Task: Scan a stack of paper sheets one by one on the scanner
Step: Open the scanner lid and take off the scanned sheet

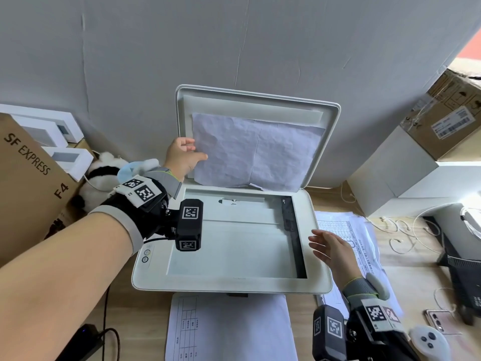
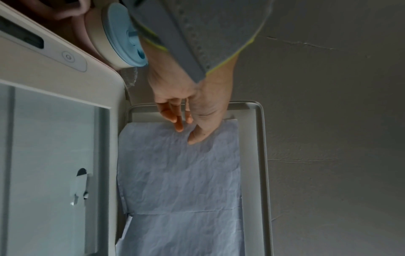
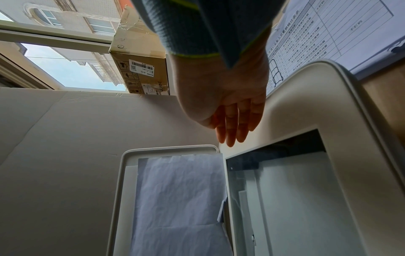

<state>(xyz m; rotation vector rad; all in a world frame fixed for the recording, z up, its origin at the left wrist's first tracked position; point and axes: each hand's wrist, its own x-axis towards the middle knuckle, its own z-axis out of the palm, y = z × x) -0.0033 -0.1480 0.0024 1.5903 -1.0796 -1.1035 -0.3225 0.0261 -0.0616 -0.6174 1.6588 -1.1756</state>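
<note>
Judging by its creases, the sheet (image 1: 255, 155) is thin, limp and very light; it would flop or tear if pulled from 1 corner, so the left edge, where the left hand (image 1: 182, 157) pinches it between thumb and fingers, looks the sound place to hold. It stands against the raised lid (image 1: 330, 142) of the scanner (image 1: 317, 280), above the bare glass (image 1: 234, 246). It is pale, blank on the visible side, wrinkled, with 1 fold line down the middle and a bent lower corner. The right hand (image 1: 330, 250) hovers flat with fingers spread, holding nothing, over the scanner's right edge. Printed sheets (image 1: 364, 230) lie on the bench (image 1: 421, 280) beside it.
</note>
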